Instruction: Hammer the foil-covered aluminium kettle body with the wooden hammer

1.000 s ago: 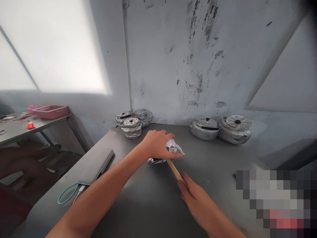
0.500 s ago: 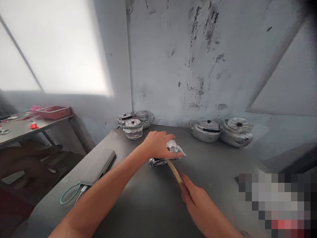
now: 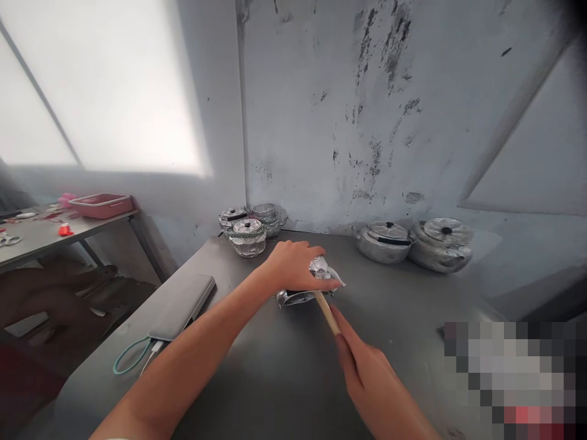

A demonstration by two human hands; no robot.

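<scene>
My left hand (image 3: 293,266) is clasped over a shiny, foil-like silver object (image 3: 320,267) on the grey table. Part of that object, a dark hollow with a bright rim, shows below the palm, while the rest is hidden. Wrapped in my right hand (image 3: 360,357) is a light wooden handle (image 3: 327,313), slanting up to the left. Its far end goes under my left hand, against or into the silver object; what sits on that end cannot be seen.
Small lidded silver pots (image 3: 247,238) stand at the table's back left, and two larger lidded pots (image 3: 384,242) at the back right. A flat grey device (image 3: 183,305) with a cable lies left of my forearm. Another table holds a pink basket (image 3: 101,206) and scissors (image 3: 9,239).
Both hands keep their holds in nearly the same place. The wooden handle's visible part has shifted slightly right, and the whole view has drifted a little.
</scene>
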